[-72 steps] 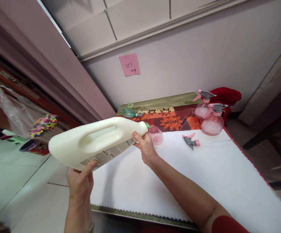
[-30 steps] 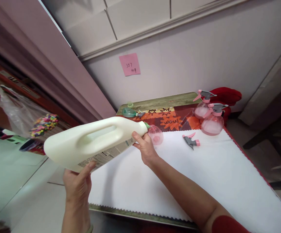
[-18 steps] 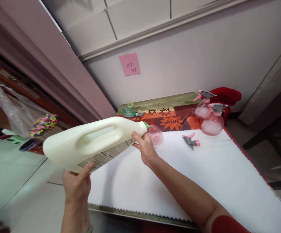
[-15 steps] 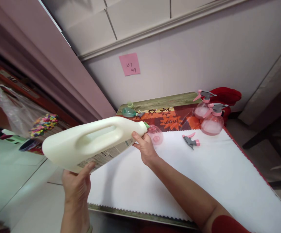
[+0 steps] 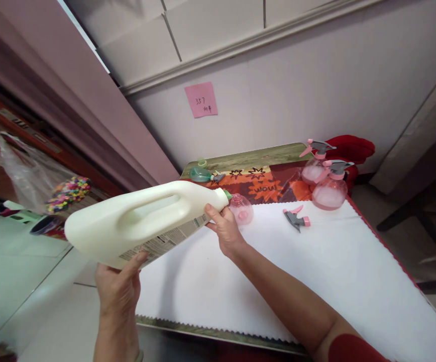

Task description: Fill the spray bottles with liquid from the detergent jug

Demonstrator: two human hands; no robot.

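Observation:
A large cream detergent jug (image 5: 101, 226) with a moulded handle is tipped almost flat above the table. Its green spout points right, at the neck of a round pink spray bottle (image 5: 245, 211) that has no sprayer on; whether they touch I cannot tell. My left hand (image 5: 122, 279) is closed under the jug's base end, thumb on the label. Near the spout, my right hand (image 5: 223, 229) grips the jug's neck, thumb on top. A grey and pink spray head (image 5: 295, 218) lies on the white cloth to the right.
Two pink spray bottles (image 5: 329, 193) with heads on and pale liquid inside stand at the back right. On its side at the back left lies a green spray bottle (image 5: 201, 174). A white cloth (image 5: 218, 286) covers much of the table. Beyond is a wall with a pink note (image 5: 201, 99).
The jug's base end has shifted very slightly left. Both hands keep the same hold, and the bottles have not moved.

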